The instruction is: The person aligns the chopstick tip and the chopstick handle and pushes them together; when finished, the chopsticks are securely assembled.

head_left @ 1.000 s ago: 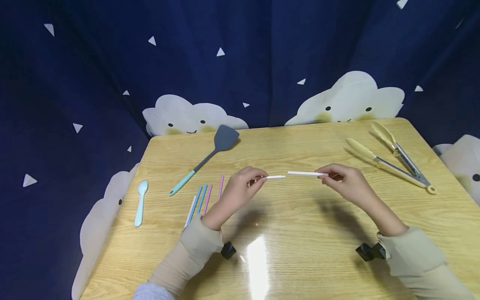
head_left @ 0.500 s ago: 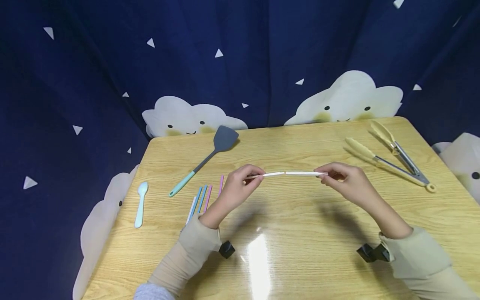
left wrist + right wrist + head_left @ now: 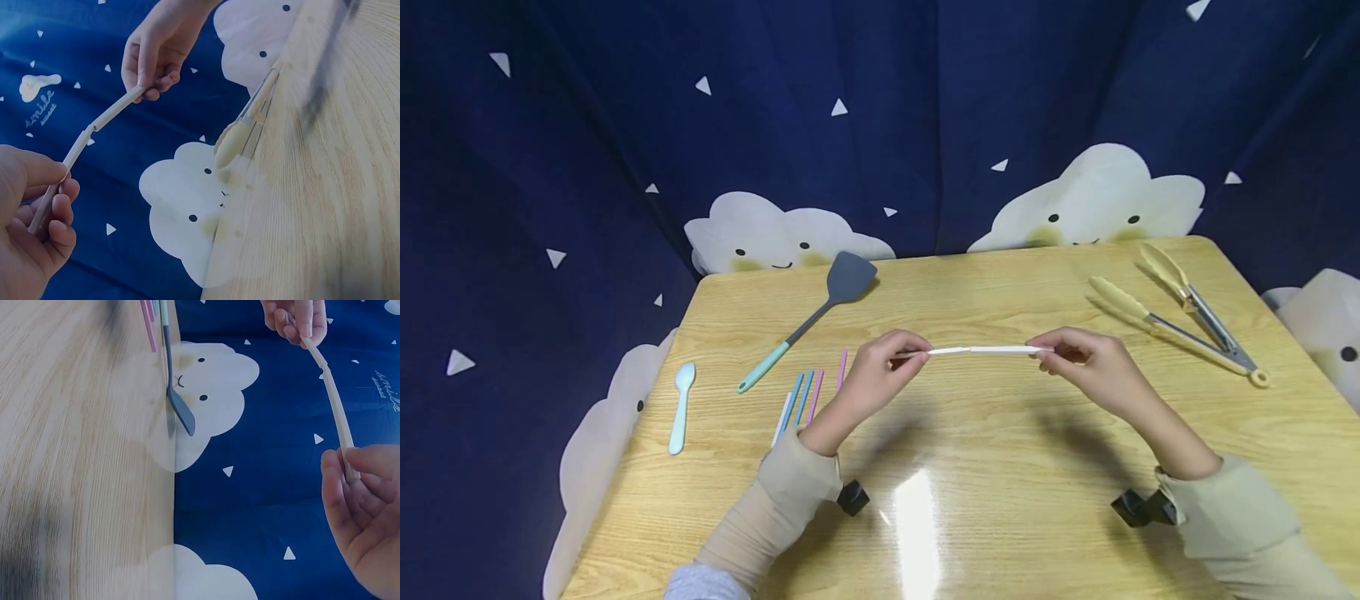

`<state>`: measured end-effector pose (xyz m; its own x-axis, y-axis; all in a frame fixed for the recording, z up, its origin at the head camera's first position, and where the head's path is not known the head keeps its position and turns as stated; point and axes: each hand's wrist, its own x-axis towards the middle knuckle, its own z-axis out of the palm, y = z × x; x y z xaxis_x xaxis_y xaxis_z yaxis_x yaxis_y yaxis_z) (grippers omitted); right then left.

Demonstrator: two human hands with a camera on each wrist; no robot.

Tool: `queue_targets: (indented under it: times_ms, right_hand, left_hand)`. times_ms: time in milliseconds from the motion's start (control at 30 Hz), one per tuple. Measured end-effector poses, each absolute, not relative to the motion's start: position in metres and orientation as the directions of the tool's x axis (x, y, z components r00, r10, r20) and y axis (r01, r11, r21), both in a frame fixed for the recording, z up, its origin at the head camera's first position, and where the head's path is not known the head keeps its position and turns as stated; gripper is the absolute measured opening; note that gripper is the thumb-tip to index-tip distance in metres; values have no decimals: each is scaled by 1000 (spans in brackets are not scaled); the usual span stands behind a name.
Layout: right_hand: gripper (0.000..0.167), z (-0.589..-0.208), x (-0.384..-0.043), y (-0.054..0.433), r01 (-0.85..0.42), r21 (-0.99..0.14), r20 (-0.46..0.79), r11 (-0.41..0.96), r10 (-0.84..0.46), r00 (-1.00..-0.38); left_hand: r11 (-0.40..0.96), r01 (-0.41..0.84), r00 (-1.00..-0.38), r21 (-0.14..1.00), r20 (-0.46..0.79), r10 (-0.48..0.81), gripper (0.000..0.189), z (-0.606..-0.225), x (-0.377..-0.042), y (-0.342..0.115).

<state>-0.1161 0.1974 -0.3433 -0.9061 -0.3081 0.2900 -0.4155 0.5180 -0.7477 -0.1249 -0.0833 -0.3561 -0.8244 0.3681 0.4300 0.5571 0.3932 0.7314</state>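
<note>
In the head view my left hand (image 3: 880, 375) pinches a white straw (image 3: 950, 351) between thumb and fingers above the middle of the table. Opposite it, my right hand (image 3: 1096, 368) pinches a second white straw (image 3: 1000, 349). The inner ends of both straws meet midway between the hands, with a slight bend at the joint. Up close in the left wrist view, the left straw (image 3: 75, 152) touches the right straw (image 3: 115, 109) there; whether one end sits inside the other I cannot tell. In the right wrist view the right straw's outer end (image 3: 352, 472) lies against the palm.
Several blue, pink and white straws (image 3: 806, 396) lie left of centre on the wooden table (image 3: 1000, 517), partly behind the left arm. Farther left are a spatula (image 3: 852, 277) and a light blue spoon (image 3: 681, 408). Tongs (image 3: 1202, 325) lie spread at the right.
One second ago a gap separated the two straw ends. The left hand has moved slightly, its straw has lined up with the other, and their ends now meet.
</note>
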Motion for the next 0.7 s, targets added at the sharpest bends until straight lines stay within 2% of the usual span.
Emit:
queue_targets:
  times_ms: [233,700]
  right_hand:
    - [15,-348,-113,196,-401,-791,274,462,-319,-907]
    - [13,-346,-116,193,-410,-788,282,459,-322,-904]
  left_hand:
    - [377,486,-859,788,352,370,8,-355,-121,-86]
    - [387,501,-854,774,371,363,8,-357,-123,-88]
